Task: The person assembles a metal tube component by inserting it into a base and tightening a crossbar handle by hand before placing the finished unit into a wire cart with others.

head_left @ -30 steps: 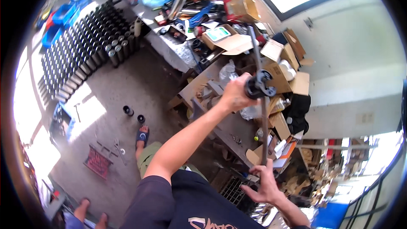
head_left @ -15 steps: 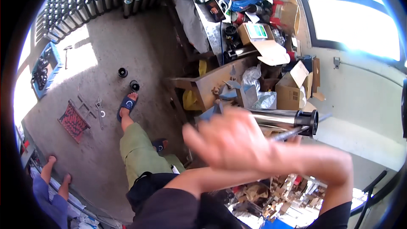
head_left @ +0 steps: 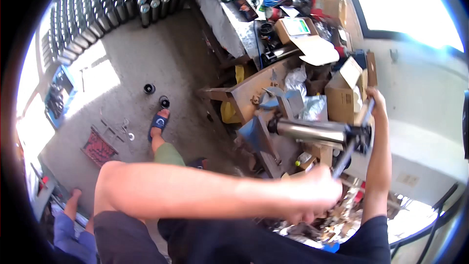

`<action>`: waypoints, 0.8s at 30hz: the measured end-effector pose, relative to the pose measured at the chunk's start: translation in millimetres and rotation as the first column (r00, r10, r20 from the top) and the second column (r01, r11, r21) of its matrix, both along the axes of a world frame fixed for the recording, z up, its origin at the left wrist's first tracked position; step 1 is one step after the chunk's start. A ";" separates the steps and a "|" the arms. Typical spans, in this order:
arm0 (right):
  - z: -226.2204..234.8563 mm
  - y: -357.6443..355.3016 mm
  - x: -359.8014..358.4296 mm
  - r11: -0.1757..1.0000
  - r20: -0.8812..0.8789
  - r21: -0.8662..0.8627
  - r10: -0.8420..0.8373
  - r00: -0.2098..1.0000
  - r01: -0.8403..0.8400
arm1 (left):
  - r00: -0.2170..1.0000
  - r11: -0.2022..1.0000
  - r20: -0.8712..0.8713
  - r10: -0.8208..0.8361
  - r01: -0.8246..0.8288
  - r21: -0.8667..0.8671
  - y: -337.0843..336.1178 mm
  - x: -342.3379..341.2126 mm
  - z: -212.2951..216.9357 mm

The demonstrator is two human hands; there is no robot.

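A polished metal tube (head_left: 309, 130) lies horizontal at centre right, its left end seated in a blue vise-like clamp (head_left: 255, 135) on the cluttered tabletop (head_left: 244, 99). At its right end a dark fitting sits across a long dark bar handle (head_left: 352, 137) that runs diagonally from upper right to lower left.

The left hand (head_left: 315, 194) is wrapped around the handle's lower end, fingers closed on it in a fist. The right hand (head_left: 376, 101) holds the upper end; its fingers curl round the bar, though how tightly cannot be told.

The tube looks rigid, fairly heavy and slick. The bare barrel offers poor purchase; the two bar ends look like the sound places to take hold.

Further out: cardboard boxes (head_left: 342, 93), crumpled plastic bags (head_left: 298, 80) and blue cable on the far tabletop. On the concrete floor (head_left: 146, 58) far left stand rows of similar metal cylinders (head_left: 97, 5). A foot in a blue sandal (head_left: 158, 121) is planted below.
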State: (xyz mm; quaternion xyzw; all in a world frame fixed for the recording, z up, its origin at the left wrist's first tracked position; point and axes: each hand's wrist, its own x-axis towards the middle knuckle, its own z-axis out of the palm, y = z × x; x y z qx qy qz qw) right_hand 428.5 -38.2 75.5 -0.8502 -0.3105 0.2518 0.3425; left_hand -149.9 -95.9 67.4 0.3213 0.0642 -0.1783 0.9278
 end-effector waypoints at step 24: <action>19.5 -321.8 -252.3 0.937 0.865 -0.036 -0.145 0.480 0.347 | 0.841 -0.950 0.537 -0.072 -0.221 0.220 147.4 122.5 -23.6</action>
